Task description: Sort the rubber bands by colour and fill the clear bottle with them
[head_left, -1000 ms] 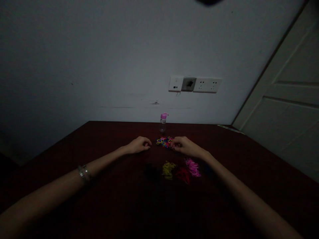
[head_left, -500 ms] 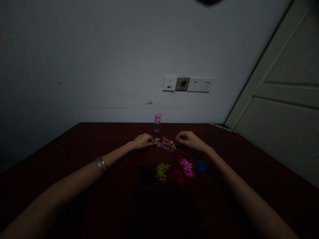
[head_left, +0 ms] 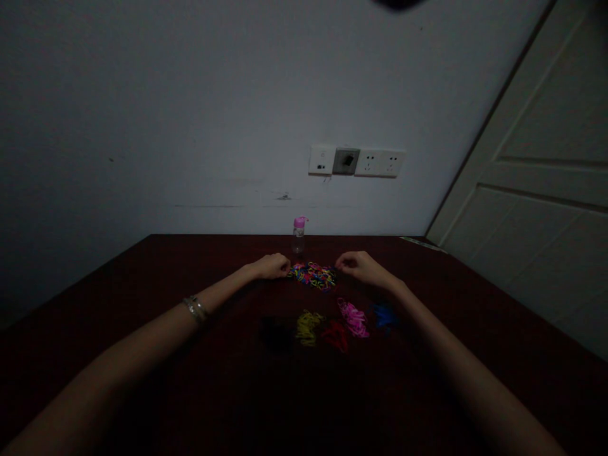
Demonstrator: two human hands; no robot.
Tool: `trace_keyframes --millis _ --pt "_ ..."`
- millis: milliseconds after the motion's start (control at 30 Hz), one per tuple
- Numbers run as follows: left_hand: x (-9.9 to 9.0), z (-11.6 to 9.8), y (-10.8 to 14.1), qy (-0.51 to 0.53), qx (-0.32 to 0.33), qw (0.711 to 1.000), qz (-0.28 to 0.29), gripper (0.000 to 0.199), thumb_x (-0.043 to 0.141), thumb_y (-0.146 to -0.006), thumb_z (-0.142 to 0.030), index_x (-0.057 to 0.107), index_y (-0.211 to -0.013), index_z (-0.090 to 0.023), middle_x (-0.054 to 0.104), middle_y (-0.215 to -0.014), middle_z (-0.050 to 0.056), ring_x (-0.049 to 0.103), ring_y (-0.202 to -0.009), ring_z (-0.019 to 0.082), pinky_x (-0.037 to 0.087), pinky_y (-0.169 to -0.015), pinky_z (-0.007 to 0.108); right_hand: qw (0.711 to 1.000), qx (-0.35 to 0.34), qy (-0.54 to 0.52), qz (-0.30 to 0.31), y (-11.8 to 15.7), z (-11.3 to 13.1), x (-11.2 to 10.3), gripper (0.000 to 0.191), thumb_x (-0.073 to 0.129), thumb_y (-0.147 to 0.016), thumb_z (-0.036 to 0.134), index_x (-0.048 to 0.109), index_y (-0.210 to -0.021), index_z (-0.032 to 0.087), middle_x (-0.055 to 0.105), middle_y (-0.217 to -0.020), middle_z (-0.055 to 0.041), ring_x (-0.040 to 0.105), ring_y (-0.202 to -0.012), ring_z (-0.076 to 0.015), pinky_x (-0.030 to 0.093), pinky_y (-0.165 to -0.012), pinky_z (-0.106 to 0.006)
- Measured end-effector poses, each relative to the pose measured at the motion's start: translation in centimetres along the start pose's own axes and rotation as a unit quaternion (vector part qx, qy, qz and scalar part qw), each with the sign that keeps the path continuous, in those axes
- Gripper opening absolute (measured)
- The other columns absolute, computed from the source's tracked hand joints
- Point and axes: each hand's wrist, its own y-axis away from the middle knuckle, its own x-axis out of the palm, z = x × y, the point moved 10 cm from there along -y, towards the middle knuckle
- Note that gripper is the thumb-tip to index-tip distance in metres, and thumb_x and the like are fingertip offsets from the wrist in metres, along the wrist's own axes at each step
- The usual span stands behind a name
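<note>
Curled fingers are held by the left hand (head_left: 273, 266) at the left edge of a loose, many-coloured heap of small, thin loops (head_left: 313, 275), while at its right edge the fingertips of the right hand (head_left: 365, 266) are bent toward the thumb. Whether either grip is closed on a loop cannot be told in such dim light. The heap is spread on the far part of a dark reddish-brown table (head_left: 190, 259), just nearer than a clear bottle with a pink cap (head_left: 298, 237).

Separation by colour appears to be partly done. On the near side, single-colour groups are set out from left to right: a very dark patch (head_left: 275, 332), barely made out, then a yellow pile of loops (head_left: 308, 328), a dim red pile (head_left: 335, 335), a bright pink pile (head_left: 353, 318) and a blue pile (head_left: 384, 315), partly lost in shadow. Yellow, pink, red and blue are still mixed in the far heap, so a good share is judged to be left unsorted.
</note>
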Motion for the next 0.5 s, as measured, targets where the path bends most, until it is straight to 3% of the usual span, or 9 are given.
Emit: trace_keyframes --millis 267,400,500 --pt "-3.0 1.5 0.4 0.001 -0.033 0.999 0.015 0.012 0.052 -0.062 -0.017 0.062 -0.069 -0.015 0.059 -0.067 0.002 0.047 -0.056 0.009 0.028 -0.049 0.019 0.999 0.025 0.012 0.019 0.2 -1.3 1.0 0.023 0.048 -0.070 0.018 0.065 -0.084 0.012 0.065 -0.079 -0.0056 0.057 -0.069 -0.0137 0.043 -0.063 -0.024" --pt "-4.2 -0.3 0.5 0.002 -0.018 1.000 0.009 0.009 0.055 -0.059 -0.017 0.062 -0.065 -0.015 0.059 -0.065 0.002 0.046 -0.054 0.009 0.028 -0.049 0.020 0.998 0.025 0.010 0.052 0.2 -1.1 2.7 0.022 0.048 -0.070 0.018 0.065 -0.082 0.012 0.065 -0.078 -0.0053 0.057 -0.068 -0.0132 0.042 -0.061 -0.022" --pt "-3.6 -2.7 0.7 0.043 -0.001 0.999 0.033 0.010 0.054 -0.059 -0.013 0.062 -0.065 -0.014 0.057 -0.060 0.001 0.044 -0.051 0.008 0.028 -0.049 0.020 0.996 0.028 0.024 0.087 0.3 -0.9 3.9 0.019 0.051 -0.068 0.018 0.066 -0.078 0.013 0.065 -0.073 -0.0037 0.056 -0.063 -0.0123 0.040 -0.058 -0.020"
